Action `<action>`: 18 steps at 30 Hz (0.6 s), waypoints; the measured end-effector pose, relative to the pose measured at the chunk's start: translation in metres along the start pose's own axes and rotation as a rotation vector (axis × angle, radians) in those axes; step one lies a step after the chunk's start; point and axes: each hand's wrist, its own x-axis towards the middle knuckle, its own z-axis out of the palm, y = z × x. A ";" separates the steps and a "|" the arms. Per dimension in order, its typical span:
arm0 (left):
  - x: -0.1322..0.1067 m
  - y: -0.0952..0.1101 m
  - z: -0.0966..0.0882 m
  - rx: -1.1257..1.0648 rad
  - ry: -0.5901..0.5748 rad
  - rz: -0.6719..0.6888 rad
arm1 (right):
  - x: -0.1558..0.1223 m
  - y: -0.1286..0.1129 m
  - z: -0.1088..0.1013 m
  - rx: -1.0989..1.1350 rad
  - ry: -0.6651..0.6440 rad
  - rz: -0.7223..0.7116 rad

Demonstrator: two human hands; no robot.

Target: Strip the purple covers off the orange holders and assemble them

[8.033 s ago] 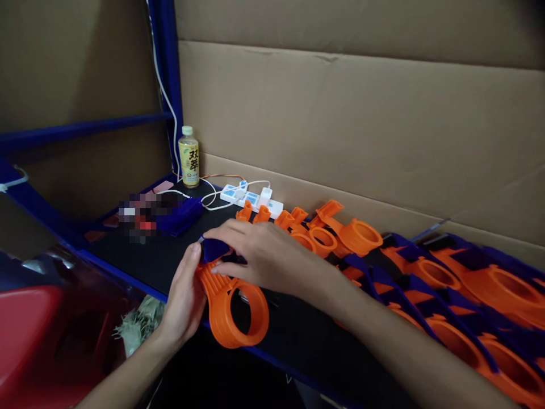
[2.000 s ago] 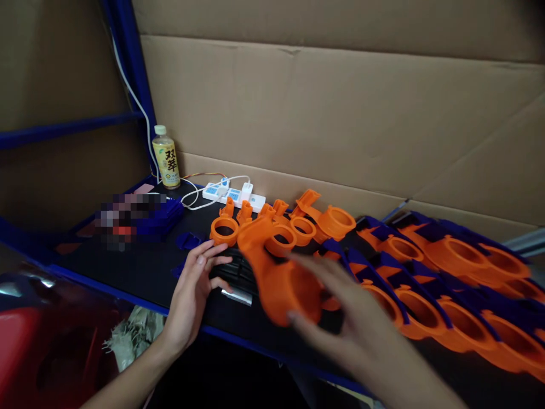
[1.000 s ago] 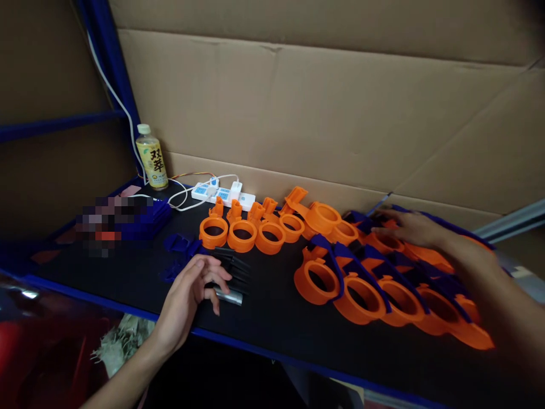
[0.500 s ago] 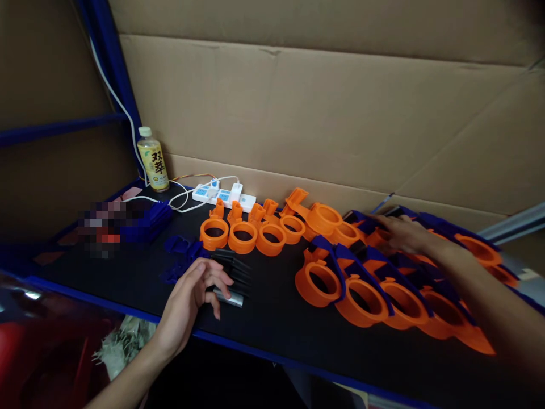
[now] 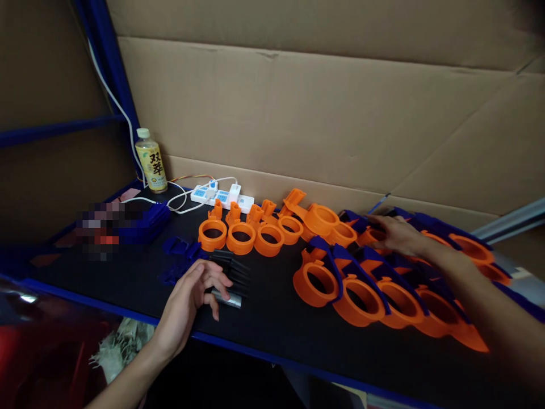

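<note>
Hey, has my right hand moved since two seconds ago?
Yes. Your right hand has moved rightward and farther back, judged against the white power strip.

**This Was Most Probably a Small Workshop**

The place looked like a small workshop, perhaps a corner for assembling plastic parts. Brown cardboard (image 5: 298,113) covered the walls, and a blue frame (image 5: 102,57) rose at the corner, so everything appeared plain and practical. On the black surface (image 5: 264,335), similar orange parts (image 5: 269,249) with round rings lay in a row. To their right there was a bigger group of orange-and-blue pieces (image 5: 357,316), repeated many times, as is usual in production work. Loose blue parts (image 5: 181,247) lay nearby. A white power strip (image 5: 245,203) with plugged cables lay near the cardboard.
</note>
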 end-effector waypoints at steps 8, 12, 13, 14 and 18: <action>0.002 -0.002 -0.001 -0.005 -0.012 -0.009 | 0.004 0.017 0.013 -0.074 -0.252 0.013; 0.002 -0.003 -0.002 0.006 -0.017 -0.013 | 0.005 0.012 0.011 -0.086 -0.265 0.015; 0.002 -0.003 -0.002 0.009 -0.016 -0.013 | 0.005 0.010 0.009 -0.084 -0.256 0.012; 0.002 -0.003 -0.002 0.012 -0.016 -0.012 | 0.004 0.008 0.007 -0.081 -0.244 0.011; 0.002 -0.002 -0.001 0.013 -0.022 -0.017 | 0.001 0.003 -0.003 -0.051 -0.183 0.023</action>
